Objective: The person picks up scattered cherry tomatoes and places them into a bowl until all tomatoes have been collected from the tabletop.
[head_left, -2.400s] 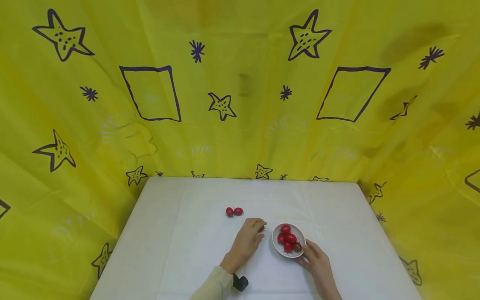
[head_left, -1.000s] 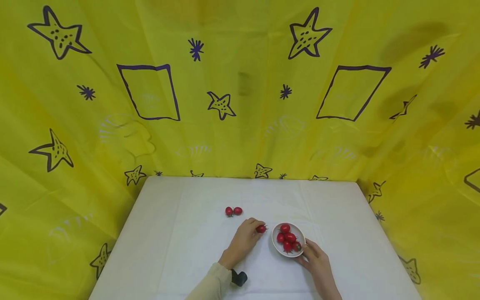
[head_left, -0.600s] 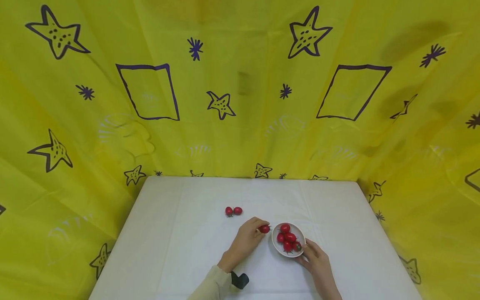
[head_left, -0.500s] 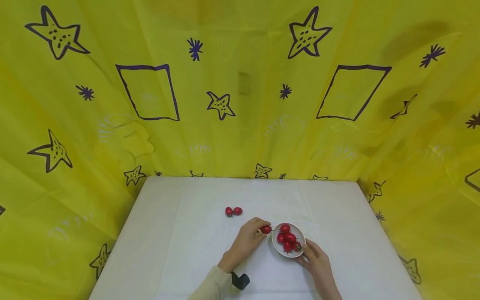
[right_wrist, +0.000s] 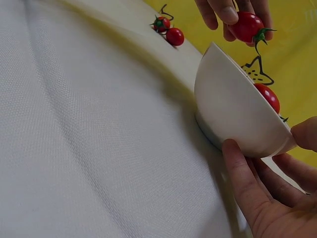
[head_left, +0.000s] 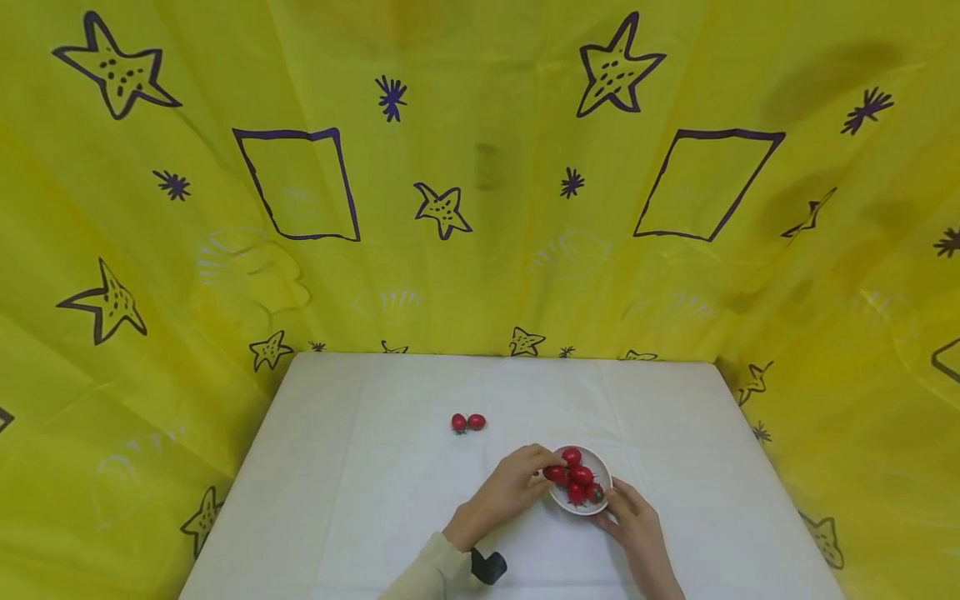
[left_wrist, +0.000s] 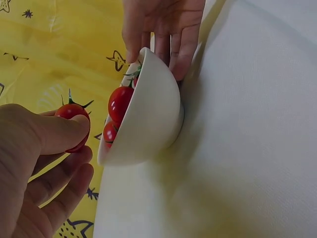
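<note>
My left hand pinches a red cherry tomato between thumb and fingers. In the head view it overlaps the left rim of a small white bowl; both wrist views show the tomato held up above the rim, its green stem pointing outward. My right hand grips the bowl at its right side, thumb at the rim and fingers along the outside and beneath. Several cherry tomatoes lie inside the bowl. The left fingers partly cover the bowl's left edge in the head view.
Two more cherry tomatoes lie side by side on the white tablecloth, behind and left of the bowl. A black device sits at the left wrist. A yellow curtain with drawn stars surrounds the table.
My left hand has carried the cherry tomato rightward from the tablecloth beside the bowl to over its left rim. The right hand and the bowl have stayed in place.
</note>
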### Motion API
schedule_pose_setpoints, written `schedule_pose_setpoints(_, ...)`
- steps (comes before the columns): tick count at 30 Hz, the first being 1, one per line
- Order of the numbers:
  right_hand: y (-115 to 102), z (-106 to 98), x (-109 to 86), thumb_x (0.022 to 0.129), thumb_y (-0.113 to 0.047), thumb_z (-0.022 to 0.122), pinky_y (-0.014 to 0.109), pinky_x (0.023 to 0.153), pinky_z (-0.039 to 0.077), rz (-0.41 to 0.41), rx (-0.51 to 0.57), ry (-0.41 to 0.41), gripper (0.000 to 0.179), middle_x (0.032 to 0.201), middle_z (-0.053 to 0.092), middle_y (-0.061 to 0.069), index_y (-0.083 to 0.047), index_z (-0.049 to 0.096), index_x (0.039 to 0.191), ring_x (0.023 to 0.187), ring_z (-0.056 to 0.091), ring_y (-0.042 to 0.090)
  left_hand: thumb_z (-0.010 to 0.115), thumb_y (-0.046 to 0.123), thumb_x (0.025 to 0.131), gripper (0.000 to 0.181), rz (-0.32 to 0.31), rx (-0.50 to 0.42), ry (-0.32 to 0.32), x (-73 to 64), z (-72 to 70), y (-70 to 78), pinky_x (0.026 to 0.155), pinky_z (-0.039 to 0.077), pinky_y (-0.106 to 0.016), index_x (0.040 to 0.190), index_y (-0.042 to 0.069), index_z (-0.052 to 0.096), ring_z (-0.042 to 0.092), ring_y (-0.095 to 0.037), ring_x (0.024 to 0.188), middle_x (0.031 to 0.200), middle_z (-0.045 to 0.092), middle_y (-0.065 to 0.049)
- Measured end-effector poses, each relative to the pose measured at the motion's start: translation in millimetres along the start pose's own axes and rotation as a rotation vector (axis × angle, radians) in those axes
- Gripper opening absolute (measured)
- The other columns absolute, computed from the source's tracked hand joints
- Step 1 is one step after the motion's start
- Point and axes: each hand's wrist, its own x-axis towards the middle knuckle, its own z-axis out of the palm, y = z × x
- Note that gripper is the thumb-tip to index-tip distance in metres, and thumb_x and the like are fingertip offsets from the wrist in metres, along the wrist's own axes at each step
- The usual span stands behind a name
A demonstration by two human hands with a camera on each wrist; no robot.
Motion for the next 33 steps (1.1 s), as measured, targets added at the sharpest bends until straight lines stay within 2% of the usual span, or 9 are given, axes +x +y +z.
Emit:
schedule_pose_setpoints(5, 0.6, -0.2, -0.2, 0.112, -0.027, 0.048, 0.031, 0.097, 0.061, -0.014, 0.006, 0.006, 0.057, 0.158, 0.039, 0.036, 0.007, 0.034, 0.156, 0.139, 0.056, 0.038, 0.074, 0.01, 0.096, 0.036, 0.048, 0.065, -0.035, 3.7, 1.6, 3.2, 0.101, 0.054, -0.02, 0.131, 0.018, 0.069, 0.065, -0.007, 0.114, 0.122, 0.071, 0.003)
schedule_pose_setpoints(12, 2.0, -0.7, 1.9, 0.113, -0.024, 0.046, 0.031, 0.097, 0.06, -0.005, 0.019, 0.0, 0.056, 0.159, 0.037, 0.036, 0.007, 0.032, 0.157, 0.139, 0.055, 0.035, 0.074, 0.009, 0.096, 0.032, 0.127, 0.156, -0.091, 12.3, -0.4, -0.3, 0.102, 0.053, -0.018, 0.127, 0.017, 0.071, 0.064, -0.007, 0.113, 0.122, 0.071, 0.003)
schedule_pose_setpoints(20, 0.8, -0.5, 1.5, 0.112, -0.026, 0.047, 0.032, 0.098, 0.06, -0.005, 0.011, 0.002, 0.057, 0.159, 0.037, 0.036, 0.006, 0.034, 0.156, 0.145, 0.048, 0.044, 0.074, 0.009, 0.096, 0.033, 0.083, 0.175, -0.192, 18.4, 0.5, -1.4, 0.106, 0.052, -0.019, 0.128, 0.017, 0.072, 0.064, -0.005, 0.116, 0.125, 0.073, 0.006)
schedule_pose_setpoints(28, 0.2, -0.5, 0.5, 0.112, -0.027, 0.048, 0.032, 0.098, 0.06, -0.012, 0.017, -0.001, 0.058, 0.159, 0.036, 0.037, 0.007, 0.033, 0.156, 0.143, 0.049, 0.043, 0.075, 0.009, 0.095, 0.028, 0.078, 0.231, -0.212, 22.0, 5.5, -0.5, 0.096, 0.053, -0.013, 0.121, 0.017, 0.07, 0.064, -0.002, 0.104, 0.116, 0.074, 0.006)
schedule_pose_setpoints(33, 0.9, -0.5, -0.3, 0.112, -0.026, 0.047, 0.031, 0.098, 0.06, -0.011, 0.019, -0.002, 0.057, 0.159, 0.037, 0.037, 0.007, 0.033, 0.157, 0.144, 0.049, 0.044, 0.074, 0.008, 0.095, 0.025, 0.088, 0.245, -0.234, 24.8, 7.0, 1.1, 0.095, 0.052, -0.013, 0.119, 0.017, 0.071, 0.063, -0.003, 0.102, 0.114, 0.074, 0.005)
